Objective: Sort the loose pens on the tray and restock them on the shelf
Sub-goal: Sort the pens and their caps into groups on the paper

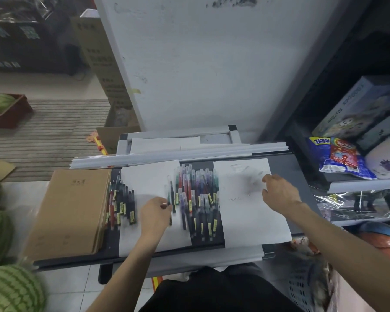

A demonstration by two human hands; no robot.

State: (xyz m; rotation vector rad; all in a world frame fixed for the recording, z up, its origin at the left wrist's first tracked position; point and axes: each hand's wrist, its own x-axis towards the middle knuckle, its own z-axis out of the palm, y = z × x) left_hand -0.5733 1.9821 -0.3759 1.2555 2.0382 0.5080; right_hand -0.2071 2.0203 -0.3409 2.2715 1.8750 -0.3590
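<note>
Pen pile [198, 199] lay between my hands, pens pointing away from me. Left hand [155, 212] was nearer, pinching a pen [173, 200]; right hand [279, 194] grip unclear.

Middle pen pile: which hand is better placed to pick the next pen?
Left. The left hand pinches a pen at the edge of the pen pile; the right hand rests on white paper, clear of it.

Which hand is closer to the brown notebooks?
Left. The left hand pinches a pen on the middle paper, a short way right of the brown notebooks. The right hand is much farther right, over the other paper sheet.
</note>
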